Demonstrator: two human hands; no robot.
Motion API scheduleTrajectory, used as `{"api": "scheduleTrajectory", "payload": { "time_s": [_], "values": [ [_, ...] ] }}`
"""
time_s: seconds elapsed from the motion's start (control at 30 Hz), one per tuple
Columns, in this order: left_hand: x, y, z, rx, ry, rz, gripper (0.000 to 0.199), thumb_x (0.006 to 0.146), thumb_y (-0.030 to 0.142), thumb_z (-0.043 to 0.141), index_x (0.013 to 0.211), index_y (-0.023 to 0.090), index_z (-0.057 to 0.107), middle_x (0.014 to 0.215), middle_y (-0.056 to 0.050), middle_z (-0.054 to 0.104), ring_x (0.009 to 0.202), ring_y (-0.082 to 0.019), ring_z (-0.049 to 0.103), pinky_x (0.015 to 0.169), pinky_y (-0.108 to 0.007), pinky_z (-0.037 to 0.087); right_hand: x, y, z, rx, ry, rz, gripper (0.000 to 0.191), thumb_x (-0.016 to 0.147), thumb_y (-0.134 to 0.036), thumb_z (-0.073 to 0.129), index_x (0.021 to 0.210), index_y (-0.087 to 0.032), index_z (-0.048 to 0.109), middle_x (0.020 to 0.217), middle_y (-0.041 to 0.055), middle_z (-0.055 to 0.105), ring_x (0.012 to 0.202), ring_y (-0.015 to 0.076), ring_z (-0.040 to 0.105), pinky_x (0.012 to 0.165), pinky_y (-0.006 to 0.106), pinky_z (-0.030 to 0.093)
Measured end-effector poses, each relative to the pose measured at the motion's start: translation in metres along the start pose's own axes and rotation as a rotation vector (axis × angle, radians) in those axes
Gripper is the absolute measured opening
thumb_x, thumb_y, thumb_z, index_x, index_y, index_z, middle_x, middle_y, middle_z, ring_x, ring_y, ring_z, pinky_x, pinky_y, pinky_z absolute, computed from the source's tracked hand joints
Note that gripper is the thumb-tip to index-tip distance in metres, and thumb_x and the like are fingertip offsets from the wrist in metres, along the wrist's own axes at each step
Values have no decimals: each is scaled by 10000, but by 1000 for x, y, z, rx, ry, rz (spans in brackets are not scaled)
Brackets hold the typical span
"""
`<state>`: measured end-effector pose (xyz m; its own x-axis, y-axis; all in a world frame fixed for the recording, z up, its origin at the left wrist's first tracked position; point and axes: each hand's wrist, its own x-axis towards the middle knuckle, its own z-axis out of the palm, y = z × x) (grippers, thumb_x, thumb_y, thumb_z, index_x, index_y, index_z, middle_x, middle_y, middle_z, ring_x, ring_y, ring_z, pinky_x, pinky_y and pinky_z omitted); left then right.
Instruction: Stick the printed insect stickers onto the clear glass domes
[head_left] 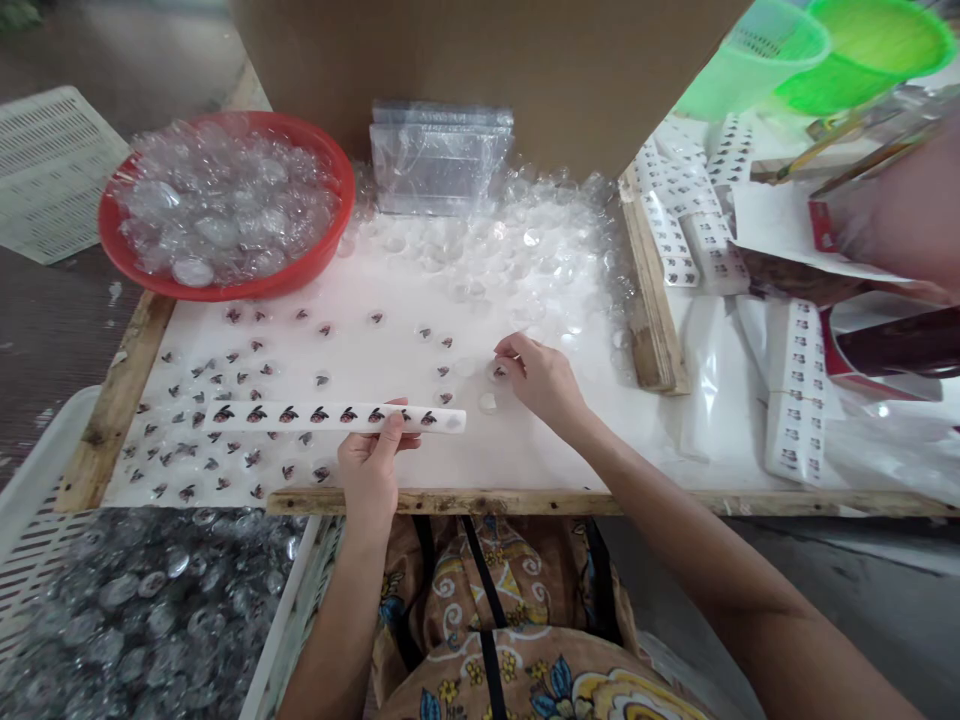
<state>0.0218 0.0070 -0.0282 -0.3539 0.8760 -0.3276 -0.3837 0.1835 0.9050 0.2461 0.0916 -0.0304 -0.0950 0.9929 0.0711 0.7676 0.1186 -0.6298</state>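
My left hand point(375, 460) grips a white strip of stickers point(300, 416) near its right end, thumb on top. Small dark printed figures run along the strip in a row. To the right, my right hand point(544, 380) has its fingertips pinched down on a sticker point(499, 371) that appears to lie on a small clear disc on the white board. A bare clear disc point(488, 403) lies just below those fingertips. Many clear discs bearing the same figure point(322, 379) are spread over the left part of the white board point(420, 460).
A red basin point(337, 235) heaped with clear plastic pieces stands at the back left. Behind the loose discs point(480, 250) are clear boxes point(442, 165) and a cardboard box point(480, 60). Wooden strips point(652, 310) edge the board. Sticker sheets point(795, 400) lie right; a filled crate point(262, 620) sits below left.
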Motion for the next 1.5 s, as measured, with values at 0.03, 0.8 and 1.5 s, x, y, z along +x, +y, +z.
{"api": "scheduleTrajectory", "payload": {
  "time_s": [0.03, 0.8, 1.5],
  "values": [
    [0, 0, 0, 6, -2, 0, 355, 709, 432, 835, 926, 153, 802, 860, -60, 786, 605, -120, 694, 547, -211, 581, -4, -8, 0, 20, 6, -34, 114, 904, -169, 516, 922, -214, 619, 914, 67, 706, 756, 193, 633, 673, 310, 446],
    [0, -2, -2, 5, -17, -13, 314, 735, 420, 828, 897, 153, 806, 858, -55, 794, 616, -132, 719, 595, -230, 619, 16, -32, -2, 372, -88, 67, 129, 807, -297, 691, 741, -208, 625, 674, -6, 630, 588, 115, 515, 570, 268, 424],
    [-1, -2, 0, 31, -16, -20, 352, 741, 447, 818, 909, 138, 798, 885, -76, 795, 597, -134, 709, 577, -236, 611, 24, -33, 12, -59, -156, -38, 249, 880, -87, 539, 1081, -206, 627, 943, 71, 716, 828, 214, 633, 704, 323, 438]
  ]
}}
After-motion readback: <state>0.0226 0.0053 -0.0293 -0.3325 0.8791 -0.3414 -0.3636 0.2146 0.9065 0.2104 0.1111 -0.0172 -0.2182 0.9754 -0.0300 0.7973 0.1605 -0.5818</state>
